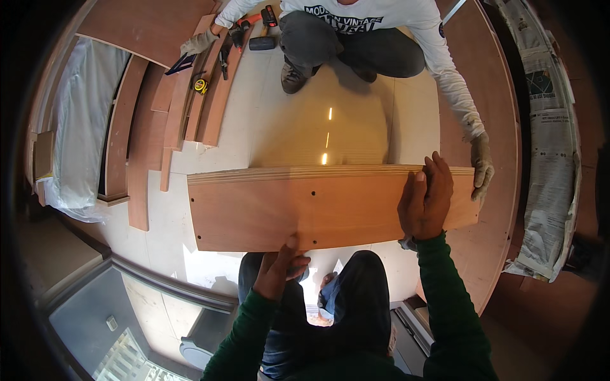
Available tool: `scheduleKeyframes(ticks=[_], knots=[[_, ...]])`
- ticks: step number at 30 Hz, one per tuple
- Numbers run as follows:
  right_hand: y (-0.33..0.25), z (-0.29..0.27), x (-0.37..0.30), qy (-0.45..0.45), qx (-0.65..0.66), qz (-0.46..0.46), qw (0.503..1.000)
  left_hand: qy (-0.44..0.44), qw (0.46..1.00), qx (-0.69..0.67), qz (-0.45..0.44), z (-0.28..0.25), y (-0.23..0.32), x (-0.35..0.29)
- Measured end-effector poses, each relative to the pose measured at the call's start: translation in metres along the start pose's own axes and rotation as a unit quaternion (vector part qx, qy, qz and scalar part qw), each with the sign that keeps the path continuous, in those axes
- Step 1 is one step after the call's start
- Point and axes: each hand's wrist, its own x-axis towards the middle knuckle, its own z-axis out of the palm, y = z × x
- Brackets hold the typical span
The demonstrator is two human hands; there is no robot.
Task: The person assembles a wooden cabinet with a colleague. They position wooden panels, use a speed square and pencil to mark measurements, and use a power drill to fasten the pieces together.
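A reddish-brown plywood box or thick panel (254,206) lies crosswise in front of me, with layered edges and several dark screw holes in its face. My left hand (277,270) grips its near edge, thumb on the face and fingers curled underneath. Near the right end, my right hand (429,200) rests on the face with fingers stretched toward the far edge. A co-worker's gloved hand (483,166) holds the right end. Their other gloved hand (198,43), at the far left, is at a dark angled tool (180,64) on the boards.
The co-worker squats across from me on the tiled floor (168,216). Wooden strips (219,108) at the left bear a yellow tape measure (201,86) and an orange power drill (239,35). A mallet (262,43) lies beside them. A large wooden panel (473,254) stands at the right.
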Motion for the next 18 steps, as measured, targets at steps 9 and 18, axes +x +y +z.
scheduleKeyframes(ticks=[9,18], knots=[[-0.016,-0.004,0.022,-0.065,-0.006,0.055,0.996,0.53,0.735,0.365,0.213,-0.046,0.102,0.025],[-0.015,-0.001,0.026,-0.036,0.087,0.137,0.986,0.595,0.686,0.418,0.037,-0.018,0.112,0.067]])
